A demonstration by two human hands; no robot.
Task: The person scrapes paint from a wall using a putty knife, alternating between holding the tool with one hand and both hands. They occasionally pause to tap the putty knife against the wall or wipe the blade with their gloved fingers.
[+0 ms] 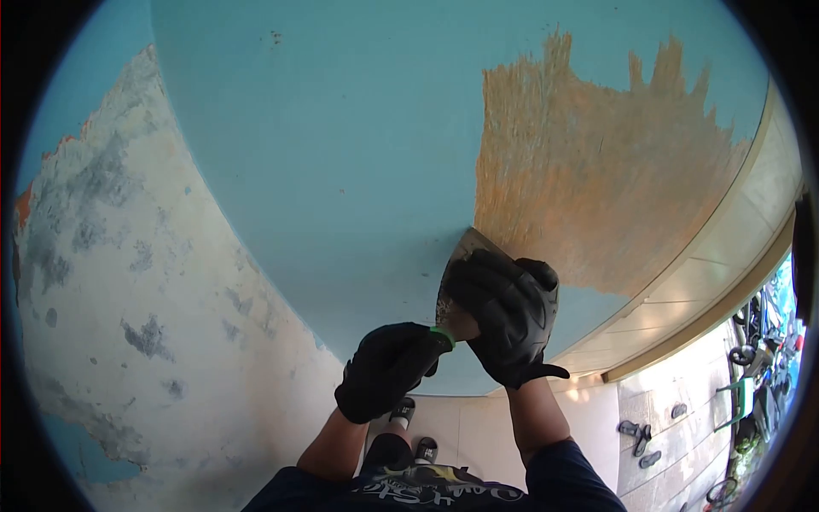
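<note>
My left hand [388, 369], in a black glove, is closed around the handle of a wide scraper [465, 243]; a bit of green shows at its grip. My right hand [505, 311], also gloved in black, grips the blade from above with its fingers folded over it. The blade's edge rests against a blue painted surface [324, 162], at the lower left corner of a bare patch [589, 179]. That patch is brown and wood-like, with ragged streaks along its top. Part of the blade is hidden under the right glove.
A whitish wall [205, 333] with grey stains and peeled paint stands at the left. Pale tiles [665, 316] border the right side. Slippers [636, 433], a green-framed stool [744, 401] and motorbikes [751, 354] are outside at the lower right. My feet [426, 448] stand on light flooring.
</note>
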